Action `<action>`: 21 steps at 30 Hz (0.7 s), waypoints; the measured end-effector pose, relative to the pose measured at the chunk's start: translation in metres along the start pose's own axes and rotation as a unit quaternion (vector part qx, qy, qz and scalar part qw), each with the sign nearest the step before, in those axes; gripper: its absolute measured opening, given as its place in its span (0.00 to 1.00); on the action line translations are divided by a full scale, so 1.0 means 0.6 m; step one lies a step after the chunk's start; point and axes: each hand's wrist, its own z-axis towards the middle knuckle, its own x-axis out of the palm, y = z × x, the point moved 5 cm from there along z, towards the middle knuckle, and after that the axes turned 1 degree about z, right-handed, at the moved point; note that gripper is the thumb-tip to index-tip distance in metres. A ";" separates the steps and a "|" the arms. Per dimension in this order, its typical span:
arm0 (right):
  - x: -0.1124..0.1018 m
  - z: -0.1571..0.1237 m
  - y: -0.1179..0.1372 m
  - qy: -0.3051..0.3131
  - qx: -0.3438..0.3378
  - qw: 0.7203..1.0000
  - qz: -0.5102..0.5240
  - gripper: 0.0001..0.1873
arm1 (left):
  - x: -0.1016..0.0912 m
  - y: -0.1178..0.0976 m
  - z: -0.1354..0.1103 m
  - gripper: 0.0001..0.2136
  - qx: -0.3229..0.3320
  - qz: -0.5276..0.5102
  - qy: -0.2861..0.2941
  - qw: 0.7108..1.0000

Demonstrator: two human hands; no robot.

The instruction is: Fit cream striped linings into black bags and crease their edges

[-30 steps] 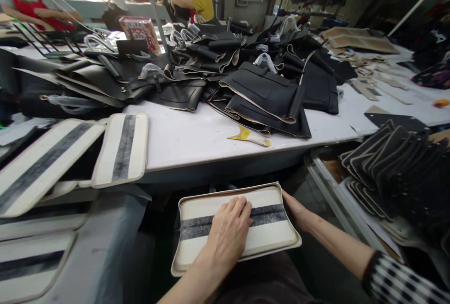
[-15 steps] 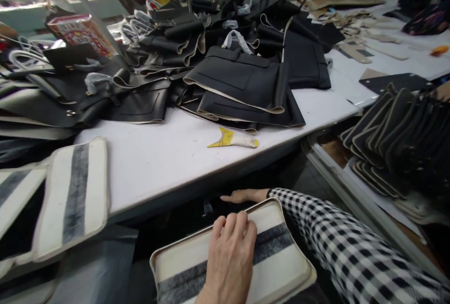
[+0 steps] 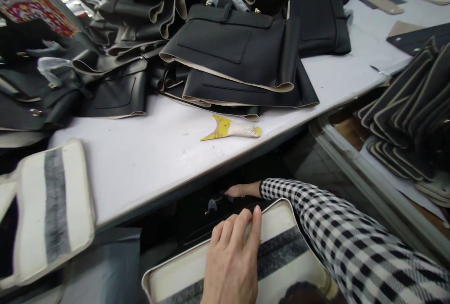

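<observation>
Resting flat, unclenched, on the cream panel (image 3: 277, 222) in the lap below the tabletop (image 3: 140, 168), the left hand (image 3: 230, 262) steadied a piece likely stiff, light and best taken by its rim, while the grip of the right hand (image 3: 242, 190), under the edge, could not be told.

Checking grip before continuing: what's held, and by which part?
Left hand rests on the striped panel near its far edge; right hand under the table: cannot tell.

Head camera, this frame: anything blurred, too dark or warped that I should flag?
Head view: table top evenly lit, no glare; left hand and yellow scraper sharp; striped cream panel at far left smeared by motion; right hand sits in deep shadow under the table; slight wide-angle stretch at the edges.
</observation>
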 end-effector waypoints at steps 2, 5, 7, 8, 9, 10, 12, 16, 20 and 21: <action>0.004 0.003 -0.004 0.007 0.009 1.000 -0.002 0.17 | 0.000 -0.001 -0.001 0.21 0.008 0.001 0.000 1.000; 0.010 0.005 -0.009 0.014 0.017 1.000 -0.002 0.16 | 0.000 -0.004 -0.001 0.21 0.022 0.007 -0.002 1.000; 0.011 0.004 -0.010 0.017 0.016 1.000 0.003 0.16 | 0.000 -0.005 -0.001 0.22 0.027 0.013 0.004 1.000; 0.011 0.004 -0.010 0.017 0.016 1.000 0.006 0.17 | 0.001 -0.005 -0.001 0.23 0.029 0.016 0.009 0.999; 0.010 0.004 -0.010 0.017 0.016 1.000 0.009 0.17 | 0.001 -0.005 -0.002 0.23 0.032 0.020 0.013 0.999; 0.009 0.004 -0.011 0.015 0.018 1.000 0.011 0.17 | 0.001 -0.006 -0.002 0.23 0.035 0.024 0.016 0.999; 0.006 0.004 -0.011 0.014 0.024 1.000 0.015 0.16 | 0.002 -0.007 -0.003 0.23 0.043 0.033 0.018 0.998; 0.005 0.003 -0.010 0.010 0.028 0.999 0.031 0.16 | 0.006 -0.009 -0.005 0.23 0.056 0.047 0.029 0.997; -0.002 -0.016 -0.001 -0.018 0.013 0.997 0.070 0.16 | 0.012 -0.010 -0.001 0.25 0.059 0.048 0.072 0.995; -0.008 -0.025 0.004 -0.029 0.007 0.996 0.084 0.16 | 0.013 -0.010 0.001 0.25 0.059 0.044 0.091 0.993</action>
